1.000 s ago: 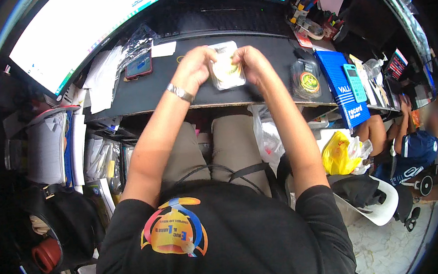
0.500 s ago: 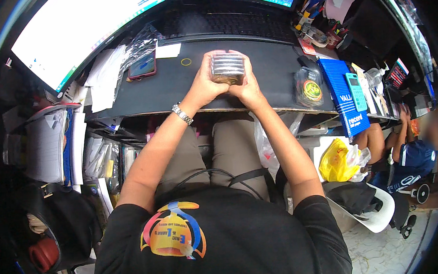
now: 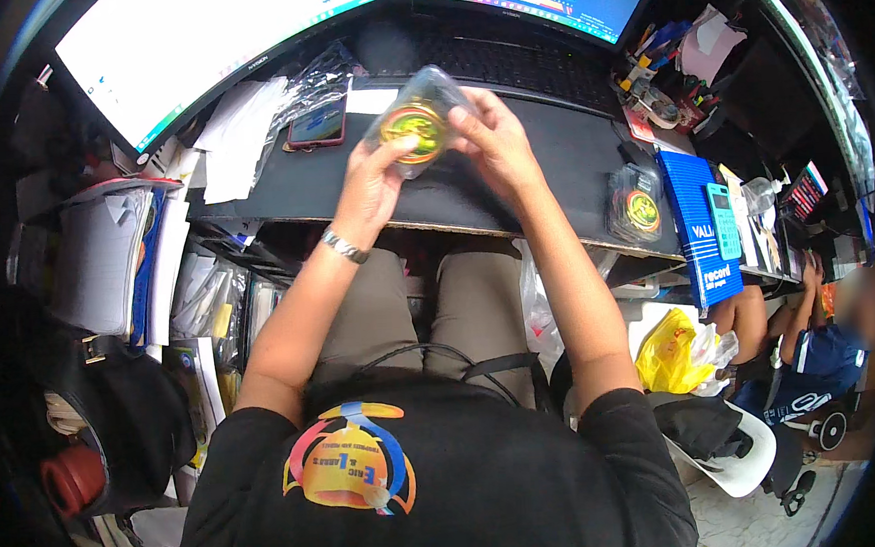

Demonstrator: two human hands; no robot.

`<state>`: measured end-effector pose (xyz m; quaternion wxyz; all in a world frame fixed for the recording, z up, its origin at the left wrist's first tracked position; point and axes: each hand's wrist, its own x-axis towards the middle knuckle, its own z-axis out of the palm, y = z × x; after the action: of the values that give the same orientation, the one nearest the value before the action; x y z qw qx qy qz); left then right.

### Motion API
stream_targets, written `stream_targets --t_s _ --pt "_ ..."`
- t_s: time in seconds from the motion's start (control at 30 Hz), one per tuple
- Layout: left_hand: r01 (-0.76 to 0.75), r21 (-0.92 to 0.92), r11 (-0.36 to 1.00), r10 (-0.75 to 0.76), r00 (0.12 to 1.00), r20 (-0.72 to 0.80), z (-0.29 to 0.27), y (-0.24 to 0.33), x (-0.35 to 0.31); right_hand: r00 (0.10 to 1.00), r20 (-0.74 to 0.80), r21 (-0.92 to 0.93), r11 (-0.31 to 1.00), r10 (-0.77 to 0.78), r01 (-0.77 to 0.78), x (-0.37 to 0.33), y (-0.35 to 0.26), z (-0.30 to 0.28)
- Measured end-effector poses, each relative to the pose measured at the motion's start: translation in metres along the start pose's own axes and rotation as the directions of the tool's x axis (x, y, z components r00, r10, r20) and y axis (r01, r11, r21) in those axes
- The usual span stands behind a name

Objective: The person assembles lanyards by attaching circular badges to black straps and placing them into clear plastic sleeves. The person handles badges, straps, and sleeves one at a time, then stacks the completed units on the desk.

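Observation:
Over the desk's front part I hold a stack of round gold-and-green medallions in clear plastic, its round face tilted toward me. My left hand is closed on its lower left side, thumb pressed on the front. At the right edge, my right hand pinches the plastic between bent fingers and thumb. A similar clear-packed stack of medallions lies on the desk to the right.
A phone and loose papers lie at the left of the dark desk. Behind are a keyboard and two monitors. On the right are a blue record book and a teal calculator. Another person sits at far right.
The stack has turned from its layered edge to its round face and tilted. My right hand has shifted to its right edge. The yellow rubber band no longer shows.

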<state>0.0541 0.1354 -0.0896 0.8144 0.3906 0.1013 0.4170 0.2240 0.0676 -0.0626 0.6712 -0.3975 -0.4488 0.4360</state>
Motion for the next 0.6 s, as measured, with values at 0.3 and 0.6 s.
stream_targets --t_s 0.3,0.6 --pt "-0.012 -0.456 0.890 -0.059 0.988 -0.140 -0.040 0.034 -0.018 0.942 -0.265 -0.955 0.076 0.207 -0.285 0.088 0.053 0.019" --pt "0.118 -0.485 0.867 -0.148 0.989 -0.024 -0.043 0.021 -0.013 0.992 -0.121 -0.706 0.698 0.047 -0.119 0.056 0.030 0.040"
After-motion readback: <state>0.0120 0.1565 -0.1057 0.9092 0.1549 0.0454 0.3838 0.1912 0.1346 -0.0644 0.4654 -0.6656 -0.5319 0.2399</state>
